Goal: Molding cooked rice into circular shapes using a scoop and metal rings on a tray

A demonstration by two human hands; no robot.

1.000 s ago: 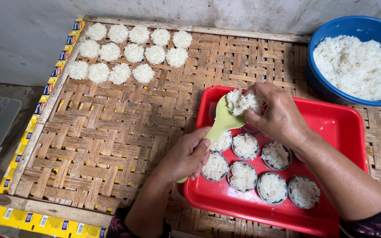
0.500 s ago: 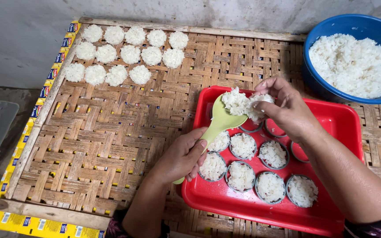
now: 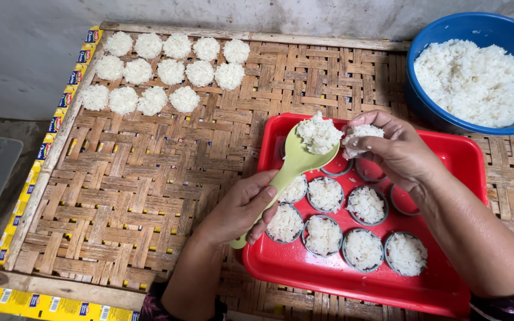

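Observation:
My left hand (image 3: pixel 242 208) grips the handle of a light green spoon (image 3: pixel 295 160) heaped with white cooked rice (image 3: pixel 318 133), held over the red tray (image 3: pixel 465 160). My right hand (image 3: pixel 391 148) hovers beside the spoon's bowl, fingers pinched on a small clump of rice (image 3: pixel 358 135). Below both hands, several small round moulds (image 3: pixel 325 193) stand in the tray, most packed with rice; those nearest my right hand look unfilled and are partly hidden.
A blue bowl (image 3: pixel 432 35) full of rice stands at the back right. Several flat round rice cakes (image 3: pixel 171 71) lie in rows at the far left of the woven bamboo tray (image 3: pixel 126 184), which has a wooden frame. A grey wall is behind.
The spoon of rice has lifted slightly above the moulds. My right hand has drawn a little to the right of it with a pinch of rice. The view has shifted a little.

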